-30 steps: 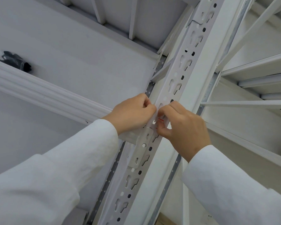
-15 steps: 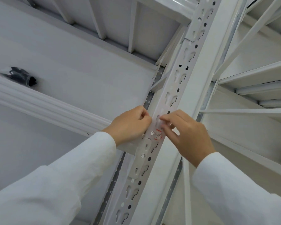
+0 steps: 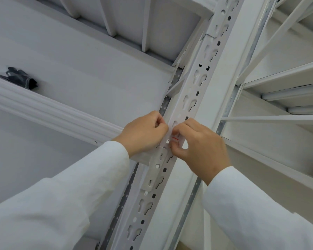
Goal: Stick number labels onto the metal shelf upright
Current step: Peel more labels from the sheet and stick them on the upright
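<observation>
A white perforated metal shelf upright [image 3: 193, 98] runs diagonally from the lower middle to the upper right. A small white label with a red border [image 3: 175, 139] lies against its face at mid-height, mostly hidden by fingers. My right hand [image 3: 201, 147] pinches the label between thumb and forefinger. My left hand [image 3: 143, 135] is curled into a fist at the upright's left edge, its fingertips touching the metal beside the label; whether it holds anything I cannot tell.
A white shelf beam [image 3: 49, 110] meets the upright from the left, with a dark bundled object [image 3: 20, 77] on the shelf above it. More white shelf beams and braces [image 3: 282, 76] fill the right side.
My right hand's thumb and forefinger have closed over the label, which showed its red outline half a second ago. The view has shifted slightly; my left hand stays in place.
</observation>
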